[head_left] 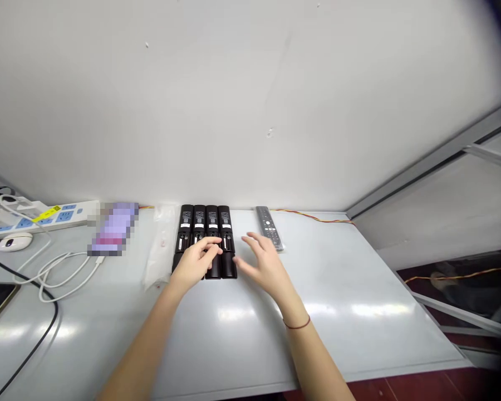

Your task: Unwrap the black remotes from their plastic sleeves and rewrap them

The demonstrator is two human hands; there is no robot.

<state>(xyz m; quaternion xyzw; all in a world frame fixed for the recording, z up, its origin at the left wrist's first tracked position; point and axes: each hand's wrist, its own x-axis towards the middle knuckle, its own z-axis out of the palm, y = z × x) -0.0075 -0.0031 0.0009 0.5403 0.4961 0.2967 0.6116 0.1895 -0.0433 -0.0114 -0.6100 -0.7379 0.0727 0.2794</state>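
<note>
Several black remote controls (212, 216) lie side by side against the wall, backs up, with their battery compartments (226, 242) uncovered. My left hand (195, 263) is over the lower part of the row, its fingers curled and thumb close to the forefinger. Whether something small sits in that pinch is hidden. Just right of the row hovers my right hand (265, 264), fingers spread and holding nothing. Beyond its fingertips another remote control (268, 225) lies buttons up, seemingly in a clear sleeve.
A clear plastic bag (161, 245) lies left of the row. Farther left are a phone (114, 228), a coiled white cable (67, 264), a power strip (64, 217) and a white mouse (15, 241). Thin coloured wires (313, 215) run along the wall.
</note>
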